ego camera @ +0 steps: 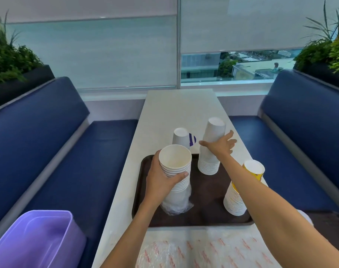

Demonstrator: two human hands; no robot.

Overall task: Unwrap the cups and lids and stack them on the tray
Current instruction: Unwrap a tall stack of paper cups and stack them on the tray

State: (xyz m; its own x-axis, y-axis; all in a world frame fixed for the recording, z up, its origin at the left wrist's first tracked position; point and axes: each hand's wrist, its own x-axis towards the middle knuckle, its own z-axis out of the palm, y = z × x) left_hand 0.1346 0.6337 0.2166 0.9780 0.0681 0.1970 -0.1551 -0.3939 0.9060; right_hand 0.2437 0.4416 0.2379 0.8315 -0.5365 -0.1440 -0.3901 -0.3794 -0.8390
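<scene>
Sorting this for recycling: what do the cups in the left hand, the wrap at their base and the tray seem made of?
Cups: likely paper, matte white, thin rolled rims. Wrap: thin clear plastic film, crinkled, glossy. Tray: probably hard plastic, dark brown, matte.

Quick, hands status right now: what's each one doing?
Left hand: gripping the upright cup stack, plastic wrap around its base.
Right hand: open, fingers spread against the upside-down cup stack.
</scene>
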